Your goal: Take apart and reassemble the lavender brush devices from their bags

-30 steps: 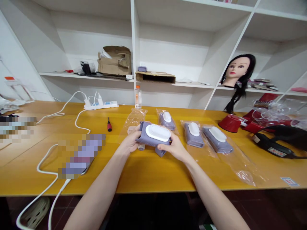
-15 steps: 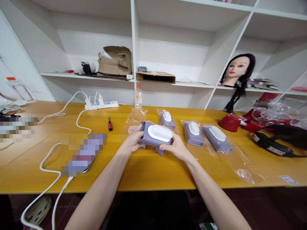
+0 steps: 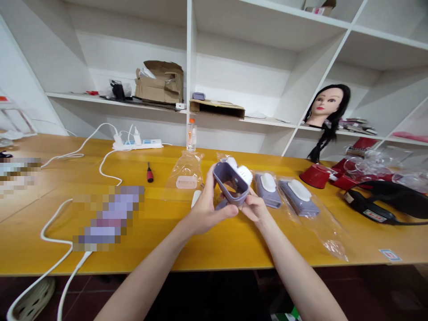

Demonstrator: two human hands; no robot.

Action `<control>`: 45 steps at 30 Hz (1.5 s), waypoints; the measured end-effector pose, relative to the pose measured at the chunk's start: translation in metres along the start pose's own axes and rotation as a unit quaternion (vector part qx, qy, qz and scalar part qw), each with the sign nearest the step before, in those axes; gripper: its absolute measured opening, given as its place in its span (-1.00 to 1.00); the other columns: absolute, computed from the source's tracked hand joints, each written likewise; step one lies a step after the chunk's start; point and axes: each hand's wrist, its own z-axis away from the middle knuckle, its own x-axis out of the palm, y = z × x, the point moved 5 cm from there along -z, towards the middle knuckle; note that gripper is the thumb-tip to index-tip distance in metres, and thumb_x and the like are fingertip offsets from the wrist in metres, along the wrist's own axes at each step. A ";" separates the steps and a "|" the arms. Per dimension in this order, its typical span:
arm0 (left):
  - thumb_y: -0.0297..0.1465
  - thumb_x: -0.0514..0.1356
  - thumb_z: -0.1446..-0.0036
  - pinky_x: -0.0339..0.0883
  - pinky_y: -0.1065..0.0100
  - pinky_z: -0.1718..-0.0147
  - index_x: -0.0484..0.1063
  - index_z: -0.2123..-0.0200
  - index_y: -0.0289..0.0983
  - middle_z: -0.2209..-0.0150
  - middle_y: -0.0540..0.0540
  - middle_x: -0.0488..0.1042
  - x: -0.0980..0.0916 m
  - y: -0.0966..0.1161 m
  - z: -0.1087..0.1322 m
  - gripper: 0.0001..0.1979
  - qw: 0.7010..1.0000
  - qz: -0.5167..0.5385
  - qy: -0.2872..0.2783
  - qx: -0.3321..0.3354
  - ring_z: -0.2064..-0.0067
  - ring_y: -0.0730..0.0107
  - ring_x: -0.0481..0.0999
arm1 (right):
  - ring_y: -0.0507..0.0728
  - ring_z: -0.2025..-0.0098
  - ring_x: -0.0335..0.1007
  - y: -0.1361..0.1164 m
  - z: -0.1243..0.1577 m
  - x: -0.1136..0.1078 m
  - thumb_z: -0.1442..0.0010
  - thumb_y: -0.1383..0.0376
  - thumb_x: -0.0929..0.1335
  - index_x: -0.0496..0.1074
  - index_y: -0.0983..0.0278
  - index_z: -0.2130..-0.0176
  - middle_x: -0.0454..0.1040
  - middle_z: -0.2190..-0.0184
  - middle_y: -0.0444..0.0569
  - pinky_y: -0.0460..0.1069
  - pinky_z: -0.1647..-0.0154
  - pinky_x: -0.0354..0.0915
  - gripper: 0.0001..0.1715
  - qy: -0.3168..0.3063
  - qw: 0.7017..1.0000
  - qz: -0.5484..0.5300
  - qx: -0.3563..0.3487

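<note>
Both my hands hold up a purple hollow plastic case (image 3: pixel 236 199), tilted so its open end faces me. A white ridged oval part (image 3: pixel 245 175) sticks out on its far right side. My left hand (image 3: pixel 205 209) grips the left wall, thumb along the lower edge. My right hand (image 3: pixel 257 208) closes on the lower right corner. Something purple below the case is mostly hidden by my fingers. A white rounded piece (image 3: pixel 195 198) lies beside my left hand. A clear plastic bag (image 3: pixel 189 164) and a pale flat rectangular piece (image 3: pixel 186 182) lie farther back.
To the right lie two bagged purple cases with white ovals, one nearer (image 3: pixel 269 196) and one farther right (image 3: pixel 302 200). A red-handled screwdriver (image 3: pixel 150 173), a power strip (image 3: pixel 143 144), white cables and a clear bottle (image 3: pixel 191 136) are leftward. Red parts (image 3: pixel 314 176) and black headgear (image 3: pixel 377 203) stand right.
The case has been raised and turned: its white oval faced up before, and now its hollow end faces me. My left hand has shifted right with its thumb underneath.
</note>
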 end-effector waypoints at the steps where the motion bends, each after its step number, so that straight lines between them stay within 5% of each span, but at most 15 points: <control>1: -0.58 0.38 0.31 0.09 0.22 -0.12 0.14 -0.17 -0.15 -0.13 -0.19 0.27 0.000 -0.001 0.001 -0.09 1.000 0.009 0.006 -0.007 -0.22 0.00 0.13 | 0.29 0.18 0.45 -0.001 0.000 0.001 0.24 -0.10 0.39 0.38 0.20 0.03 0.48 0.13 0.07 0.17 0.22 0.38 -0.20 0.001 1.000 0.005 -0.001; 4: -0.56 0.39 0.34 0.12 0.22 -0.10 0.18 -0.13 -0.18 -0.10 -0.21 0.30 0.001 -0.001 0.001 -0.12 0.999 0.047 0.008 -0.012 -0.21 -0.04 0.13 | 0.30 0.15 0.44 -0.003 0.000 0.003 0.24 -0.09 0.37 0.38 0.19 0.01 0.44 0.05 0.08 0.20 0.22 0.38 -0.19 0.001 1.000 0.014 -0.009; 7: -0.43 0.34 0.24 0.19 0.24 -0.05 0.31 0.01 -0.18 -0.01 -0.15 0.38 -0.002 -0.001 -0.005 -0.38 0.996 0.081 0.031 -0.017 -0.15 0.03 0.22 | 0.30 0.09 0.40 -0.004 -0.002 0.003 0.26 -0.07 0.40 0.35 0.18 -0.03 0.40 0.00 0.07 0.18 0.18 0.37 -0.14 -0.001 1.000 0.027 -0.013; 11: -0.49 0.22 0.20 0.33 0.39 0.33 0.42 0.22 -0.19 0.21 -0.05 0.47 -0.013 -0.008 -0.014 -0.63 0.988 0.024 0.108 -0.112 0.17 0.25 0.44 | 0.27 0.01 0.36 -0.002 -0.004 0.004 0.25 0.07 0.47 0.33 0.18 -0.06 0.40 -0.02 0.02 0.13 0.04 0.31 -0.15 -0.017 0.999 0.016 -0.037; 17: -0.56 0.22 0.31 0.24 0.51 0.52 0.46 0.33 -0.25 0.28 -0.03 0.50 -0.026 -0.004 -0.021 -0.66 0.982 -0.025 0.125 -0.137 0.37 0.43 0.43 | 0.25 -0.08 0.28 -0.003 -0.008 0.005 0.22 0.10 0.50 0.35 0.21 -0.04 0.39 -0.04 0.02 0.14 -0.11 0.16 -0.18 -0.032 0.996 0.052 -0.069; 24: -0.59 0.18 0.30 0.14 0.49 0.71 0.42 0.08 -0.24 0.42 -0.02 0.54 -0.046 -0.017 -0.022 -0.42 0.975 -0.011 0.067 -0.213 0.67 0.54 0.32 | 0.23 -0.14 0.20 -0.010 -0.008 0.009 0.21 0.14 0.52 0.32 0.22 -0.07 0.36 -0.06 0.01 0.12 -0.19 0.03 -0.16 -0.017 0.979 0.171 -0.110; 27: -0.60 0.17 0.30 0.12 0.50 0.77 0.41 0.06 -0.25 0.36 -0.07 0.57 -0.055 -0.025 -0.022 -0.41 0.975 0.004 0.088 -0.206 0.71 0.56 0.30 | 0.23 -0.13 0.21 -0.015 -0.005 0.013 0.20 0.15 0.52 0.33 0.23 -0.07 0.38 -0.04 0.02 0.11 -0.18 0.04 -0.17 -0.014 0.968 0.212 -0.134; 30: -0.57 0.19 0.26 0.25 0.49 0.69 0.40 0.07 -0.27 0.31 -0.10 0.57 -0.060 -0.036 -0.021 -0.45 0.972 0.026 0.097 -0.213 0.65 0.52 0.39 | 0.22 -0.10 0.23 -0.016 -0.003 0.015 0.21 0.12 0.52 0.33 0.26 -0.05 0.39 -0.01 0.03 0.10 -0.15 0.06 -0.17 -0.009 0.961 0.234 -0.147; 36: -0.53 0.23 0.18 0.39 0.31 0.17 0.42 0.13 -0.29 0.17 -0.13 0.55 -0.063 -0.049 -0.018 -0.57 0.973 0.059 0.101 -0.200 0.13 0.21 0.52 | 0.22 -0.02 0.27 -0.014 -0.001 0.013 0.23 0.08 0.52 0.35 0.29 -0.02 0.37 0.05 0.05 0.09 -0.09 0.13 -0.16 -0.002 0.957 0.249 -0.147; 45: -0.44 0.25 0.11 0.38 0.30 0.15 0.44 0.17 -0.26 0.14 -0.11 0.53 -0.061 -0.061 -0.014 -0.66 0.973 0.070 0.082 -0.205 0.12 0.21 0.50 | 0.20 0.04 0.30 -0.017 0.002 0.015 0.31 0.11 0.54 0.38 0.31 0.03 0.38 0.10 0.05 0.09 -0.04 0.16 -0.16 0.011 0.948 0.289 -0.134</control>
